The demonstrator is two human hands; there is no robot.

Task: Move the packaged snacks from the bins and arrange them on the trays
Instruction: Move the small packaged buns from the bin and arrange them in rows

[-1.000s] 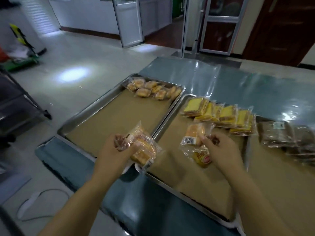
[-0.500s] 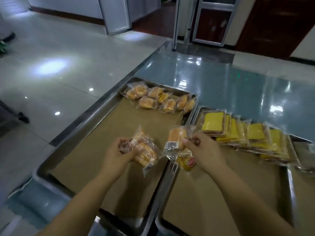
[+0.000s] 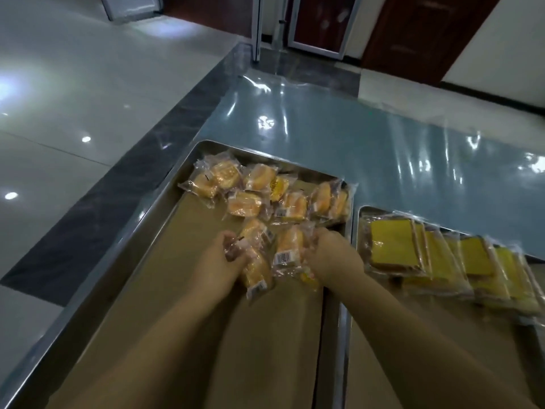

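Two steel trays lined with brown paper lie side by side. Over the left tray point(image 3: 165, 208), my left hand point(image 3: 219, 258) grips clear-wrapped golden bread packets point(image 3: 255, 261). My right hand point(image 3: 333, 256) pinches another bread packet point(image 3: 287, 246) with a barcode label, and a second packet shows below that hand. Both hands hover just short of a row of several bread packets point(image 3: 265, 190) lying along the left tray's far end. The right tray point(image 3: 358, 214) holds a row of yellow cake slice packets point(image 3: 436, 255).
The trays rest on a glossy blue-grey table point(image 3: 339, 137). White tiled floor point(image 3: 73, 113) and a dark floor strip lie to the left. Doors stand beyond the table's far end.
Both hands have carried their packets forward over the left tray, toward the row at its far end. The camera has leaned in and tilted down.
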